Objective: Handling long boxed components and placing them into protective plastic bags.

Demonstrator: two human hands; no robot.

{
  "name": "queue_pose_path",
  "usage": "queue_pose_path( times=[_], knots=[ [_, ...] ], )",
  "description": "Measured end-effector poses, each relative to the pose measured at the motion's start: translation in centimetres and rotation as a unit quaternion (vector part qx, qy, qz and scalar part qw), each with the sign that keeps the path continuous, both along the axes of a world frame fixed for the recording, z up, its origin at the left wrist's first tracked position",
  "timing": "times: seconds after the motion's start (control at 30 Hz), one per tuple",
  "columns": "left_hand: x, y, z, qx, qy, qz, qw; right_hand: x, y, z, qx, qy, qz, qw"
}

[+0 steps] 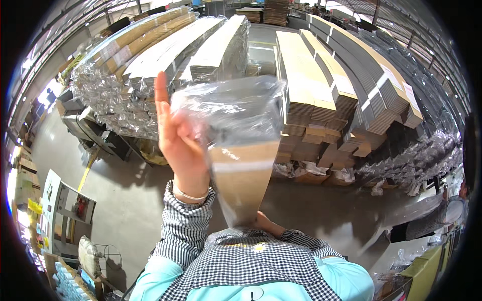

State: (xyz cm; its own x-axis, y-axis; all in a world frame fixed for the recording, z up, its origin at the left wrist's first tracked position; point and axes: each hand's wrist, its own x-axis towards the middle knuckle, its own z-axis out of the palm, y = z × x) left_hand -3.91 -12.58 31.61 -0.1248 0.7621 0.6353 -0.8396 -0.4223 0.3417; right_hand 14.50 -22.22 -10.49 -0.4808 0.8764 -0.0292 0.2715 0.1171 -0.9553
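Note:
A long package of brown and grey cardboard in clear plastic wrap [243, 160] rises in front of my chest, narrowing toward me, with a pale band across it. My left hand [179, 138] is at the package's upper left side, with one finger stretched upward. The other fingers and the thumb bend against the plastic film, partly smeared by motion. Low down, my right hand [269, 224] is at the package's near end on its right side. Most of its fingers are hidden behind the package.
Long flat cardboard stacks, some wrapped in plastic, stand ahead at left [216, 45] and right [301, 75]. An aisle runs between them. Grey floor [120, 185] lies at left, near a white-framed stand [52, 200]. Another person [427, 220] is at the far right.

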Motion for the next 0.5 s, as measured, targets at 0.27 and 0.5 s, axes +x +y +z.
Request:
queue_pose_path(
  times=[0.27,0.5],
  knots=[
    [-6.3,1.8,-12.8,-0.152,0.173,0.012,0.973,0.0,18.9,6.4,0.044,0.314,-0.374,0.871],
    [-9.3,3.4,-15.7,-0.282,0.172,0.078,0.94,6.9,52.7,14.8,0.133,0.226,-0.449,0.854]
  ],
)
